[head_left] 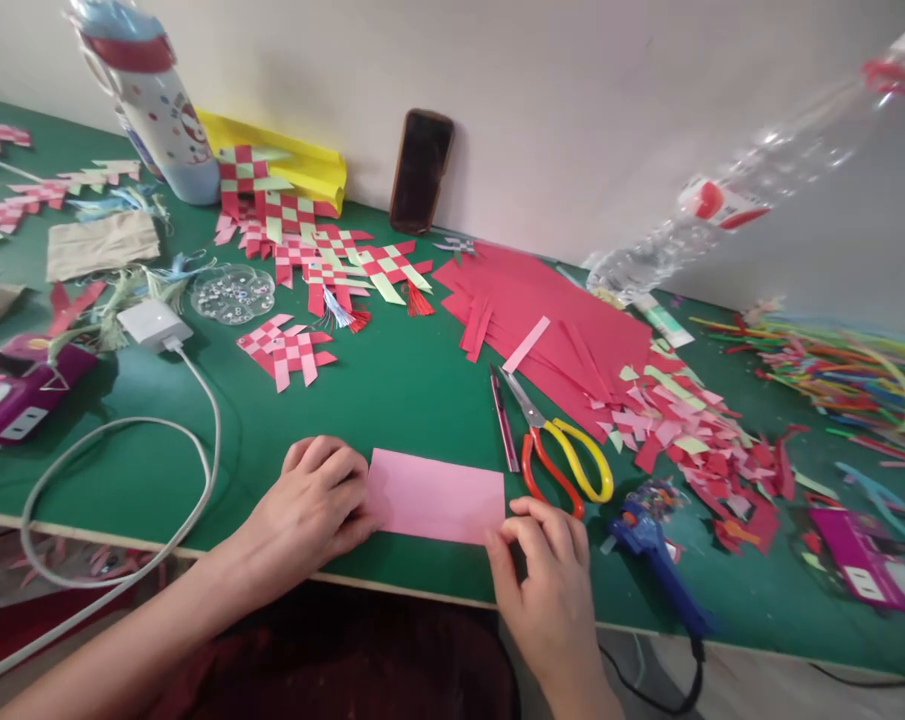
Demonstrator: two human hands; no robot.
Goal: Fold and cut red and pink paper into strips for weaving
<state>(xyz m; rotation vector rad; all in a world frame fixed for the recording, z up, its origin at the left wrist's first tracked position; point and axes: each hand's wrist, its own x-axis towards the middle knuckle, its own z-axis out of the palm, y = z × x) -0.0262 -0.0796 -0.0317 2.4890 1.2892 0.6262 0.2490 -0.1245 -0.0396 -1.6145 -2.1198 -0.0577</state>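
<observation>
A pink paper rectangle (437, 497) lies near the front edge of the green table (392, 385). Its left edge is between the thumb and curled fingers of my left hand (321, 495). At the lower right corner, the thumb and forefinger of my right hand (546, 555) close on the same paper. Just beyond that hand are scissors (549, 450) with one red and one yellow handle, blades pointing away. A dark pink pen (504, 420) lies beside them, to the left.
Red paper sheets (549, 320) and paper scraps (699, 430) spread behind and right. Woven paper fish (302, 250) cluster at the back. A blue glue gun (658, 550) lies right. A white cable (212, 440) loops left. A plastic bottle (767, 180) and phone (422, 170) stand behind.
</observation>
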